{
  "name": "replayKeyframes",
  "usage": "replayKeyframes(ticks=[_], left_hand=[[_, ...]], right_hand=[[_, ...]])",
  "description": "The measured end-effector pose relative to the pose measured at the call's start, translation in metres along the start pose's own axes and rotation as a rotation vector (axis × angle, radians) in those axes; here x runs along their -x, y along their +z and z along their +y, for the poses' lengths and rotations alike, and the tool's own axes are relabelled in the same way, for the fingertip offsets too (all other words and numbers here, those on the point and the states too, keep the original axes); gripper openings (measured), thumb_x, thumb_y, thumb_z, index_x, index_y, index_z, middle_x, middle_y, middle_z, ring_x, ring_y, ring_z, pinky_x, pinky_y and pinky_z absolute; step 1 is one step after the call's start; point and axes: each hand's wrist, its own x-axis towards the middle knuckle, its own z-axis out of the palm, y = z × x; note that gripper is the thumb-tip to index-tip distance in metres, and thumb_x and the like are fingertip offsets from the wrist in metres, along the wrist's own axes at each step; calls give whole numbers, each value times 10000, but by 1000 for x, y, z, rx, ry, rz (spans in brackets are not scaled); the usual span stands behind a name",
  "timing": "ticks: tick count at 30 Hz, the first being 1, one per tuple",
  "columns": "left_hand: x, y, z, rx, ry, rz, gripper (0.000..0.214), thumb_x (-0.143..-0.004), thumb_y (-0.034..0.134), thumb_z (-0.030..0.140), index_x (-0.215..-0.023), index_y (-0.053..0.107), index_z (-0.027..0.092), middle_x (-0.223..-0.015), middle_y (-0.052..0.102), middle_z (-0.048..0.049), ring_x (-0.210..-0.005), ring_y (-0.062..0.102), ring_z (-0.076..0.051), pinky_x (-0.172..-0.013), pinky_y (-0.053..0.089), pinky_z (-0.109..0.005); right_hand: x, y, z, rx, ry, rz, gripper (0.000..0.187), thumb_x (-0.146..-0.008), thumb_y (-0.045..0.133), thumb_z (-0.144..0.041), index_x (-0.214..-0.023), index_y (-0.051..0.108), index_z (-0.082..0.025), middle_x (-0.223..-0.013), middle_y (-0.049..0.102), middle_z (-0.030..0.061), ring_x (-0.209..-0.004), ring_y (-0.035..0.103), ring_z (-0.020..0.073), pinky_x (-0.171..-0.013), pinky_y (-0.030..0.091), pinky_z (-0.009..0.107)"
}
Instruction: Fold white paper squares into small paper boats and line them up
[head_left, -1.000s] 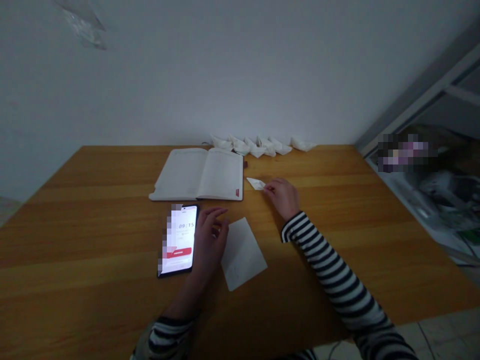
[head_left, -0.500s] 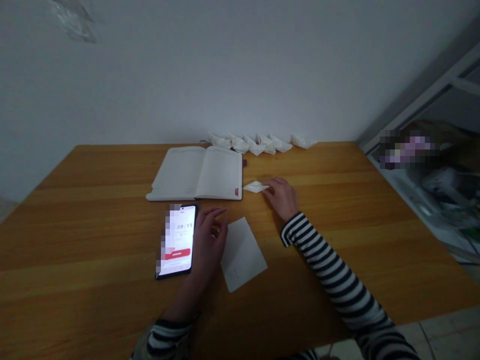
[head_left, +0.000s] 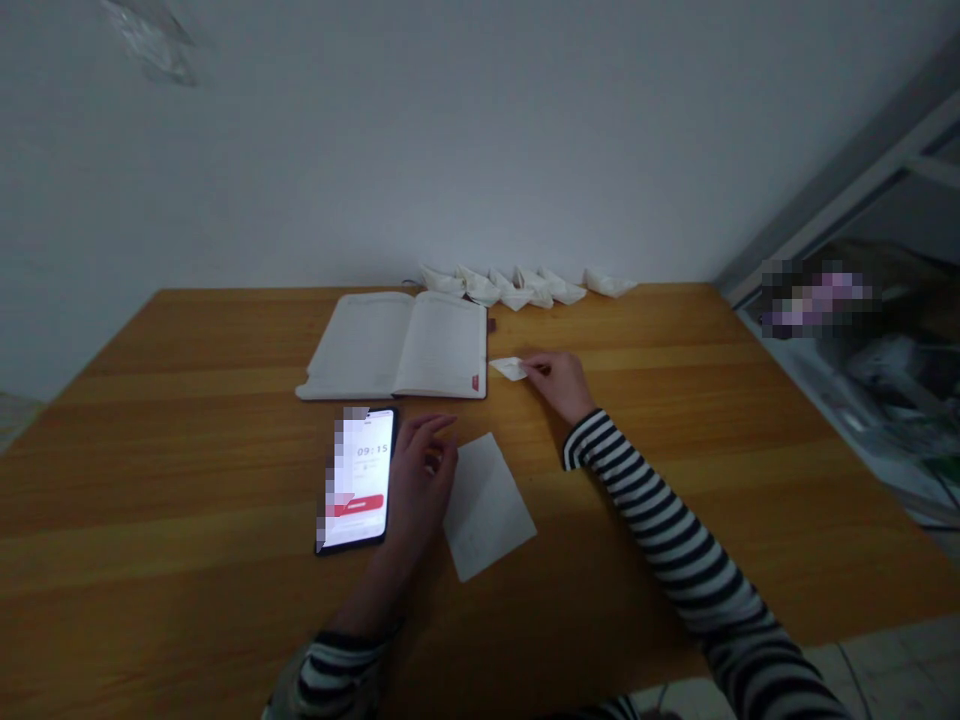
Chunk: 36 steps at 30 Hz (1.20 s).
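Note:
My right hand (head_left: 556, 385) pinches the end of a small folded white paper (head_left: 510, 368) on the wooden table, just right of the open notebook (head_left: 397, 347). My left hand (head_left: 420, 470) rests with loosely curled fingers, holding nothing, between a lit smartphone (head_left: 357, 480) and a loose sheet of white paper (head_left: 487, 507). It overlaps the phone's right edge slightly. Both sleeves are black-and-white striped.
Along the wall at the table's far edge stands a row of several white folded paper boats (head_left: 517, 288). The table's right edge drops to a tiled floor, and blurred clutter lies on shelving (head_left: 862, 390) at the right.
My right hand has shifted slightly farther up the table, with the small folded paper still at its fingertips. My left hand, the sheet and the phone stay in place.

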Motion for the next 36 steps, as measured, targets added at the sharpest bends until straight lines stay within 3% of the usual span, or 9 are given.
replayKeyframes(ticks=[3,5,7,10,12,18,27,32,36], left_hand=[[-1,0,2,99,-78,-4,273,-896,597,361,-1107,666,203,-1036,643,-64,-749,640,-148,-621,531,-271],[-1,1,5,223,-169,-22,310,-882,620,413,-1073,680,176,-876,684,-48,-717,651,-158,-647,544,-289],[-1,3,9,349,-245,-28,335,-861,647,441,-1030,692,154,-812,709,-47,-699,664,-163,-667,556,-301],[1,6,12,471,-278,4,341,-861,646,460,-976,698,143,-892,741,-77,-781,699,-179,-715,574,-313],[2,8,11,512,-269,16,350,-861,642,476,-966,690,146,-908,745,-80,-812,708,-187,-732,584,-321],[7,11,10,519,-131,29,322,-790,742,418,-992,687,173,-979,748,-70,-875,721,-200,-806,601,-346],[14,6,18,197,204,-67,261,-940,540,195,-1144,698,238,-1187,700,-80,-1092,662,-204,-948,533,-351],[18,0,19,96,289,5,289,-916,560,141,-1157,694,228,-1139,729,-72,-1046,685,-202,-911,547,-325],[22,-4,20,40,393,38,328,-892,590,116,-1183,687,233,-1107,741,-62,-985,704,-186,-861,567,-290]], right_hand=[[14,5,-12,-249,105,-3,167,-806,683,-244,-896,796,-161,-901,798,97,-820,747,228,-787,580,364],[33,12,-28,-509,187,-77,210,-782,722,-310,-921,796,-170,-919,799,91,-842,750,225,-797,587,361],[57,21,-45,-621,226,-104,223,-771,741,-339,-921,797,-183,-933,799,83,-863,750,225,-813,592,365],[91,34,-68,-585,198,-25,181,-811,711,-309,-929,795,-200,-961,794,78,-866,746,219,-816,598,362],[107,38,-79,-473,93,57,152,-843,681,-263,-938,790,-216,-987,785,77,-900,734,216,-837,592,361],[122,37,-97,-152,-194,191,178,-893,613,-180,-958,770,-235,-958,771,72,-899,711,211,-877,572,386],[128,33,-93,-160,-153,232,83,-887,613,-211,-910,688,-239,-894,741,59,-847,708,214,-818,585,376],[133,22,-96,-239,-146,188,195,-868,596,-172,-1051,606,-241,-1004,729,67,-924,706,211,-828,585,363],[130,15,-99,-174,-202,159,236,-874,590,-157,-1077,659,-254,-961,746,50,-848,709,199,-770,592,354]])
